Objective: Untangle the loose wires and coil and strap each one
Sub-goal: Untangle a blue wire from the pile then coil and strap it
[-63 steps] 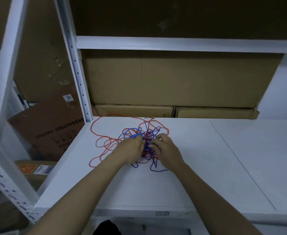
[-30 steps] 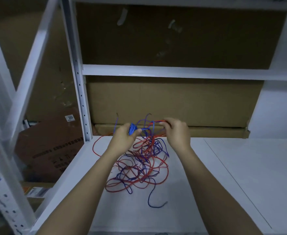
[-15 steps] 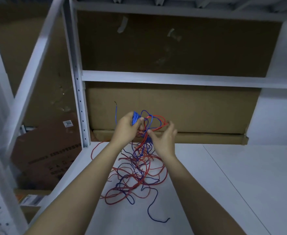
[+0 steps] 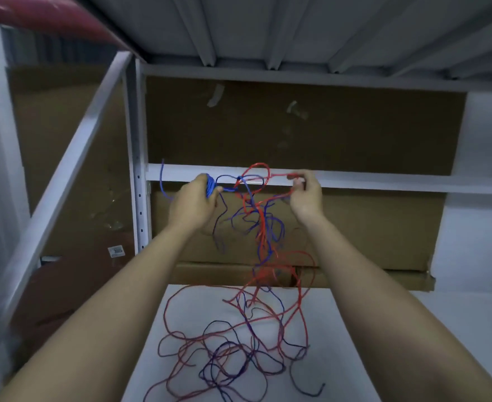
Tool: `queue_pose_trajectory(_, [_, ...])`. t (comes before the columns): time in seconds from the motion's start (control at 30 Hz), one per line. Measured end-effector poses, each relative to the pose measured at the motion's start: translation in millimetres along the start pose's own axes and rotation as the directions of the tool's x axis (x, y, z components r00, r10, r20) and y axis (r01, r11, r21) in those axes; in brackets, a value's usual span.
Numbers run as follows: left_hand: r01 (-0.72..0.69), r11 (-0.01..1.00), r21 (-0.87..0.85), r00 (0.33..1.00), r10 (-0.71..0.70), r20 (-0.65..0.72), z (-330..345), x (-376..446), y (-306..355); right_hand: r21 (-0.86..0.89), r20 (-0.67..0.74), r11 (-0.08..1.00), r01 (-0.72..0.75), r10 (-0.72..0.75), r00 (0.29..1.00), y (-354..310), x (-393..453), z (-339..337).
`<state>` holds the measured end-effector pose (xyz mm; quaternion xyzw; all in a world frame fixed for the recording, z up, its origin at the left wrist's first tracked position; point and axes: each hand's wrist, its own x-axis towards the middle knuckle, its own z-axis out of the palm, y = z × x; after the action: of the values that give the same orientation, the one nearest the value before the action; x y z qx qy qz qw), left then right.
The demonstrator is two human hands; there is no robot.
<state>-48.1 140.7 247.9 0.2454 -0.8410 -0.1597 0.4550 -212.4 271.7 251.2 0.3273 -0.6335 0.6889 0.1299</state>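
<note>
Two hands raised: left hand (image 4: 194, 203) grips blue coil (image 4: 210, 188), right hand (image 4: 307, 195) pinches red wire (image 4: 279, 175).

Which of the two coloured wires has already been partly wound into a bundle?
The blue wire: the left hand grips a small coil of it. The red wire has no coil; the right hand just pinches a loose strand.

Red wire (image 4: 263, 227) and blue wire (image 4: 210, 189) tangle over a white table (image 4: 355, 329); far behind stand brown cardboard boxes (image 4: 369, 227) and a white shelf frame (image 4: 137, 169).
</note>
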Motion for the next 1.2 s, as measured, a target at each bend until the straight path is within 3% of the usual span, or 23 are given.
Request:
queue_pose_trajectory(0.13, [0.054,0.998,0.026,0.996,-0.055,0.063,16.4,-23.0,-22.5,-0.258,0.028,0.965,-0.051,0.06,0.998,51.1,-31.5,0.9])
queue_pose_trajectory(0.23, [0.076,0.996,-0.044,0.992,-0.071,0.107,37.3,-47.8,-35.5,-0.423,0.158,0.905,-0.031,0.107,0.982,72.7,-59.7,8.2])
queue_pose_trajectory(0.3, [0.078,0.994,-0.07,0.99,-0.069,0.119,49.0,-60.9,-40.1,-0.403,0.17,0.915,0.017,0.056,0.984,74.9,-85.5,12.5])
queue_pose_trajectory(0.4, [0.107,0.985,-0.134,0.986,-0.088,0.139,59.7,-73.6,-42.5,-0.397,0.048,0.907,0.143,-0.134,0.99,83.5,-126.2,15.8])
queue_pose_trajectory(0.47, [0.107,0.981,-0.162,0.987,-0.085,0.14,63.5,-78.8,-42.6,-0.562,0.126,0.806,0.184,-0.136,0.983,97.9,-145.2,17.5])
queue_pose_trajectory(0.53, [0.094,0.978,-0.184,0.989,-0.07,0.131,64.6,-82.9,-39.3,-0.749,0.241,0.638,0.179,0.01,0.971,110.5,-154.9,22.0])
queue_pose_trajectory(0.57, [0.085,0.976,-0.202,0.989,-0.059,0.134,64.6,-84.4,-36.6,-0.777,0.268,0.605,0.175,0.067,0.961,113.4,-157.7,25.9])
queue_pose_trajectory(0.67, [0.052,0.977,-0.208,0.986,-0.017,0.167,62.0,-86.3,-32.7,-0.713,0.292,0.673,0.198,0.028,0.956,111.1,-155.7,35.5])
queue_pose_trajectory(0.73, [0.056,0.991,-0.118,0.985,-0.035,0.169,54.2,-84.1,-39.1,-0.668,0.377,0.685,0.29,-0.024,0.926,106.0,-146.1,31.7])
queue_pose_trajectory(0.83, [0.083,0.991,0.102,0.983,-0.098,0.152,40.6,-81.5,-56.9,-0.614,0.506,0.617,0.492,-0.17,0.845,92.9,-125.0,14.5])
queue_pose_trajectory(0.93, [0.094,0.977,0.191,0.982,-0.122,0.142,39.4,-84.8,-61.8,-0.519,0.544,0.512,0.685,-0.421,0.726,80.2,-109.3,3.1])
queue_pose_trajectory(1.0, [0.095,0.973,0.209,0.984,-0.123,0.129,41.0,-87.5,-63.4,-0.405,0.533,0.565,0.719,-0.493,0.688,78.3,-101.8,-1.1])
queue_pose_trajectory(1.1, [0.123,0.972,0.2,0.985,-0.145,0.099,40.2,-90.1,-70.2,-0.299,0.515,0.74,0.602,-0.406,0.755,86.6,-95.3,-14.3])
queue_pose_trajectory(1.2, [0.101,0.977,0.187,0.988,-0.12,0.093,43.6,-93.6,-70.2,-0.242,0.489,0.9,0.363,-0.209,0.847,97.5,-100.0,-27.7])
